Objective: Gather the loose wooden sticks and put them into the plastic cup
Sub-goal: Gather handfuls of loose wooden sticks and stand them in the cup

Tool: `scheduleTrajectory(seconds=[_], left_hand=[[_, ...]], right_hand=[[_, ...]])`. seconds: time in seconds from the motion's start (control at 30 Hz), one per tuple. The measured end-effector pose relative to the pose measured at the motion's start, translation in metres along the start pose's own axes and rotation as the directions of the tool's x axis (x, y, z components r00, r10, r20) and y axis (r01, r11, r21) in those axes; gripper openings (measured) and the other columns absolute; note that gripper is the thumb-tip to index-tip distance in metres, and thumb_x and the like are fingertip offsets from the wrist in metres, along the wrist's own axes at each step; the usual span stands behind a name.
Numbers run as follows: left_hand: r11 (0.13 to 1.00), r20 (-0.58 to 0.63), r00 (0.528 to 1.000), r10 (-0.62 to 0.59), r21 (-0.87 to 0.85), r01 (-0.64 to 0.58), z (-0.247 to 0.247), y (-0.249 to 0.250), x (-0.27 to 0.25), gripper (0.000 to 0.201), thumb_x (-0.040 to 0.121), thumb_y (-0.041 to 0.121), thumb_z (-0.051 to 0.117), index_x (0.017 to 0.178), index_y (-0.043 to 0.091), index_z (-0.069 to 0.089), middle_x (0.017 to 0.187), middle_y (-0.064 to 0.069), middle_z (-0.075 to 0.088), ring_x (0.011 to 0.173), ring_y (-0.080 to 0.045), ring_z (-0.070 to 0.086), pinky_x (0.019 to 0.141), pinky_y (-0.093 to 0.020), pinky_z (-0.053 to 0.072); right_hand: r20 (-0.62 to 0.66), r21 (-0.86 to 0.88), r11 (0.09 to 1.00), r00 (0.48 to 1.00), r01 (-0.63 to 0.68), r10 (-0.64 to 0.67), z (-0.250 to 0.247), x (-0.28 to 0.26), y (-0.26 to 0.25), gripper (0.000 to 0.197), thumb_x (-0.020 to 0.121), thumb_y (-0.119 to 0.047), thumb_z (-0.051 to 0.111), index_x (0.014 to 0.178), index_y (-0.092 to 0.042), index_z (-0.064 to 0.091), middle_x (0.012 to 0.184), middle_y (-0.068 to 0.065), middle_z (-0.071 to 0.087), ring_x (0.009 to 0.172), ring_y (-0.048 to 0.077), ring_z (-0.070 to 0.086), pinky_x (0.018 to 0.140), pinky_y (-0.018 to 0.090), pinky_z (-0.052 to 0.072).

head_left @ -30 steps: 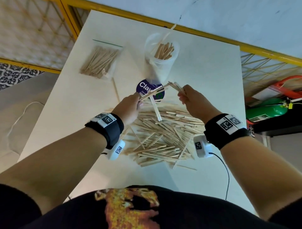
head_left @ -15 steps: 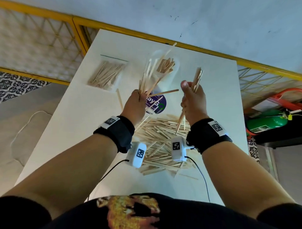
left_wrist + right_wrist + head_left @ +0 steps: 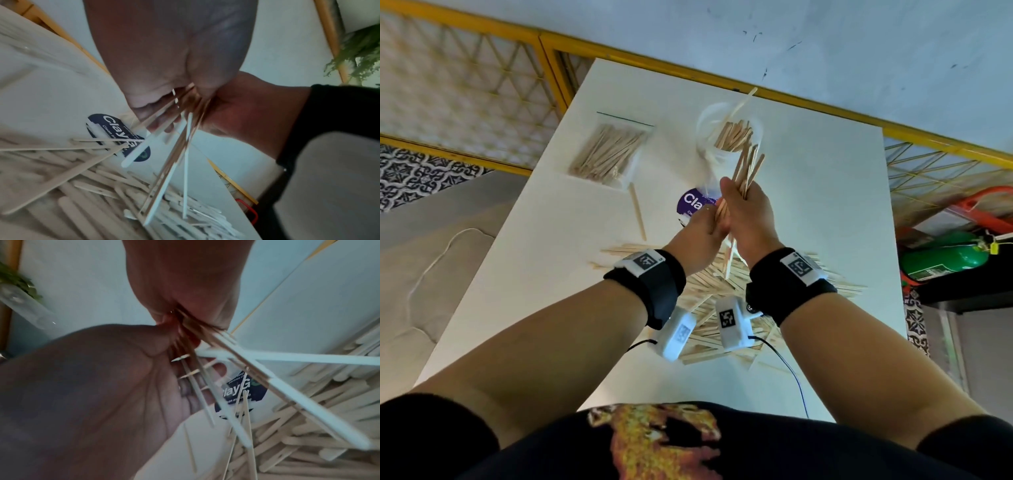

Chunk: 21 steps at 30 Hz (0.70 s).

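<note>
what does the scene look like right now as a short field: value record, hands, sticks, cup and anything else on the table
left hand: pressed against the right, fingers curled round the lower part of the bundle
right hand: grips a bundle of wooden sticks, tips pointing up toward the cup
plastic cup: clear, standing at the table's far side, already holding sticks
loose pile: many sticks still on the white table under the wrists
zip bag: clear, stick-filled, left of the cup
sticker: round, purple, in front of the cup

On the tabletop point(image 3: 808, 212) before me lies a dark round sticker point(image 3: 693, 205) reading "Clay", with a "G" and "pantries" partly legible.
</note>
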<state>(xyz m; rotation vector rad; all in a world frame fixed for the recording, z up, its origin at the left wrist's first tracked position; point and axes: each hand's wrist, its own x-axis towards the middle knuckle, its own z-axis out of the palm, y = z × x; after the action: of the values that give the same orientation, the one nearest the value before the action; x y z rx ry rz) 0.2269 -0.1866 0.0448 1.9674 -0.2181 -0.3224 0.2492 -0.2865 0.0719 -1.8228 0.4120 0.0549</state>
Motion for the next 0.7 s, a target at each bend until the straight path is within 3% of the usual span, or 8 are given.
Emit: scheduleTrajectory(seconds=[0.07,0.13,0.2,0.3,0.47,0.53,0.6,0.7], left_hand=[[1.000,0.081,0.997,0.004,0.007,-0.005,-0.001,-0.001,-0.005,0.025,0.098,0.027,0.048,0.116,0.009,0.047,0.103,0.000,0.050,0.092,-0.019,0.053,0.074,-0.023,0.040],[0.998,0.151,0.987,-0.054,0.028,0.050,-0.002,-0.003,-0.007,0.044,0.096,0.028,0.051,0.136,0.013,0.037,0.120,0.005,0.048,0.112,-0.014,0.049,0.091,-0.027,0.037],[0.993,0.142,0.985,-0.103,0.073,0.094,-0.002,-0.008,-0.004,0.032,0.096,0.027,0.048,0.126,0.016,0.045,0.114,0.002,0.057,0.106,-0.016,0.054,0.090,-0.030,0.038],[0.981,0.080,0.981,-0.176,0.103,0.167,-0.005,-0.008,-0.004,0.017,0.097,0.029,0.044,0.096,0.015,0.053,0.080,0.001,0.056,0.075,-0.018,0.051,0.072,-0.032,0.038],[0.945,0.068,0.959,-0.277,-0.165,0.284,-0.022,-0.013,0.000,0.023,0.081,0.024,0.051,0.100,0.021,0.063,0.091,0.002,0.064,0.093,-0.016,0.055,0.084,-0.031,0.039],[0.823,-0.004,0.915,-0.404,-0.438,0.361,-0.031,-0.017,0.004,0.044,0.073,0.020,0.052,0.116,0.020,0.060,0.107,0.001,0.066,0.108,-0.014,0.055,0.093,-0.032,0.038],[0.669,-0.074,0.857,-0.510,-0.660,0.341,-0.036,-0.020,0.007,0.029,0.086,0.020,0.050,0.112,0.015,0.060,0.103,0.005,0.066,0.104,-0.013,0.056,0.093,-0.030,0.039],[0.416,0.026,0.797,-0.603,-0.843,0.342,-0.044,-0.011,0.012,0.050,0.102,0.040,0.030,0.125,0.003,0.054,0.118,-0.012,0.060,0.110,-0.023,0.058,0.099,-0.034,0.045]], right_hand=[[0.001,0.081,0.997,1.000,-0.016,0.016,0.000,0.001,0.000,0.018,0.092,-0.036,0.054,0.084,-0.020,0.055,0.075,0.003,0.065,0.069,0.023,0.065,0.067,0.040,0.057],[0.013,0.145,0.989,0.999,-0.037,0.036,0.000,0.003,0.000,0.015,0.095,-0.033,0.051,0.086,-0.021,0.053,0.073,0.004,0.067,0.066,0.021,0.063,0.064,0.036,0.055],[0.044,0.220,0.974,0.998,-0.052,0.043,-0.001,0.003,0.000,0.013,0.097,-0.027,0.052,0.085,-0.020,0.053,0.069,0.005,0.065,0.069,0.022,0.062,0.068,0.038,0.054],[0.115,0.292,0.956,0.993,-0.011,-0.024,-0.004,0.005,-0.007,0.012,0.096,-0.012,0.050,0.084,-0.015,0.052,0.064,0.008,0.057,0.065,0.026,0.058,0.069,0.041,0.051],[-0.009,0.464,0.876,0.989,0.132,-0.145,-0.023,0.026,-0.049,0.019,0.094,0.004,0.041,0.082,-0.010,0.048,0.058,0.004,0.048,0.050,0.021,0.048,0.057,0.034,0.048],[-0.034,0.524,0.835,0.983,0.169,-0.178,-0.028,0.031,-0.070,0.016,0.093,0.004,0.040,0.084,-0.008,0.047,0.055,0.003,0.050,0.049,0.021,0.049,0.057,0.035,0.046],[-0.015,0.565,0.804,0.976,0.187,-0.216,-0.026,0.032,-0.083,0.017,0.094,0.003,0.042,0.082,-0.008,0.048,0.054,0.000,0.051,0.048,0.019,0.050,0.056,0.034,0.046],[0.042,0.575,0.797,0.966,0.186,-0.256,-0.009,0.025,-0.087,0.015,0.093,0.003,0.049,0.083,-0.008,0.050,0.060,0.001,0.054,0.052,0.022,0.052,0.058,0.034,0.050]])
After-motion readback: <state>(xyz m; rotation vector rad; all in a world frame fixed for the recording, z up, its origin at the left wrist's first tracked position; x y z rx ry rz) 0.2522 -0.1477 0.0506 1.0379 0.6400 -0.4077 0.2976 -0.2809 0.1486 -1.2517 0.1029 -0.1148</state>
